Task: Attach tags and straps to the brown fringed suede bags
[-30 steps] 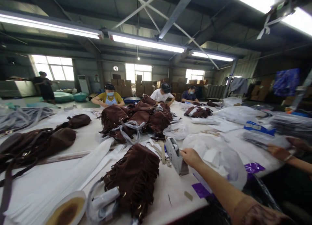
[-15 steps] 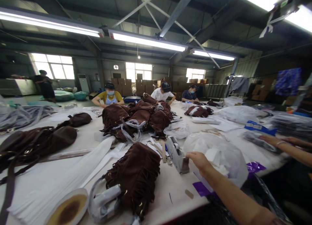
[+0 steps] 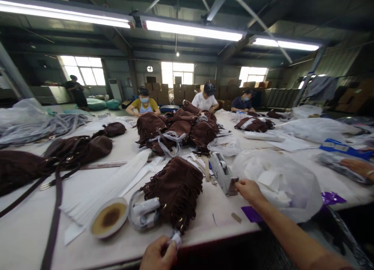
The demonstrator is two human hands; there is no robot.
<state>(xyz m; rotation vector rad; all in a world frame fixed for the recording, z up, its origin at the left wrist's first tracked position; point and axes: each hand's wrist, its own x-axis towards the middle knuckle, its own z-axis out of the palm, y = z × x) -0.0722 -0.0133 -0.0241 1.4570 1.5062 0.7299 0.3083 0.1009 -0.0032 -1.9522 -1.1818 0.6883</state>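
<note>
A dark brown fringed handbag (image 3: 177, 190) lies near the table's front edge. Beside its left end is a handle wrapped in clear plastic (image 3: 146, 207). Below the bag, my left hand (image 3: 160, 254) pinches a white-wrapped strap end (image 3: 176, 239) that joins the bag's lower corner. My right hand (image 3: 248, 190) is closed at the front, cutter end of a grey tape dispenser (image 3: 222, 172). Whatever lies between those fingertips is too small to make out.
More brown bags are piled mid-table (image 3: 178, 129) and at left (image 3: 78, 151). A bowl of brownish stuff (image 3: 125, 213), white paper sheets (image 3: 102, 188) and a bulging plastic bag (image 3: 304, 184) surround the work. A co-worker's hand (image 3: 358, 166) touches a plastic-wrapped item; others sit across.
My left hand has come into view at the bottom, holding the strap end. My right hand remains at the tape dispenser. The whole view has swung left and down.
</note>
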